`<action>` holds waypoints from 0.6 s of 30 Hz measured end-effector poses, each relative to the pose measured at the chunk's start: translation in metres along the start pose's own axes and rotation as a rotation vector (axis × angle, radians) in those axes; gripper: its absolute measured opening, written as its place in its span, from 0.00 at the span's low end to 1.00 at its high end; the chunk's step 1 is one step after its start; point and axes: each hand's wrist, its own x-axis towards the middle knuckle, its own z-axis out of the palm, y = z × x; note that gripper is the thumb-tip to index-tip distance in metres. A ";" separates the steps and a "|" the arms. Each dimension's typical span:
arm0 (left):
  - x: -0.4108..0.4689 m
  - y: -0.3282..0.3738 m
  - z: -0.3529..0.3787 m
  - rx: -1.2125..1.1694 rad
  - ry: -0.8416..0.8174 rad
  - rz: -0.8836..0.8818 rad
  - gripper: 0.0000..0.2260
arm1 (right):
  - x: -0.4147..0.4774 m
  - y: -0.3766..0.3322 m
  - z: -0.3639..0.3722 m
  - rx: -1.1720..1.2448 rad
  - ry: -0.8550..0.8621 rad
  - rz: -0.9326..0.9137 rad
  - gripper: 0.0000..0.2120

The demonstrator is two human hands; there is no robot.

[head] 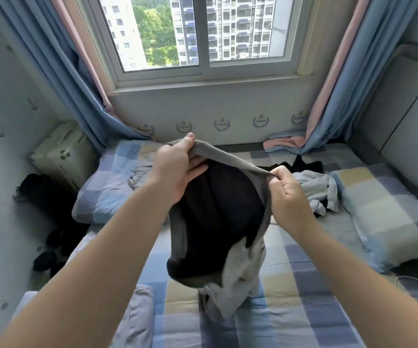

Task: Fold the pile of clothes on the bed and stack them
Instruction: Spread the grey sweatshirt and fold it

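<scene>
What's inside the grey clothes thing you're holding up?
The left hand and right hand hold the grey garment open by its edge. Inside shows only black fabric; lining or another garment, I cannot tell. The part of the bed behind it is hidden.

Garment above bed — pile right

Both bare forearms reach forward. The left grip pinches the garment edge, thumb on top. The right grip, lower and to its right, curls its fingers round the same edge.
</scene>
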 end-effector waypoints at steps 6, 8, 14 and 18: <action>-0.012 -0.056 0.014 0.331 -0.268 -0.139 0.12 | 0.025 0.001 -0.015 0.257 0.005 0.298 0.11; -0.028 -0.077 0.015 0.533 -0.467 -0.176 0.13 | 0.034 -0.008 -0.023 0.322 0.087 0.342 0.11; -0.047 -0.147 0.029 0.827 -0.581 -0.087 0.20 | 0.034 -0.028 -0.025 0.665 0.118 0.390 0.10; -0.025 -0.152 0.017 0.831 -0.319 0.078 0.08 | 0.034 -0.024 -0.029 0.714 0.164 0.365 0.08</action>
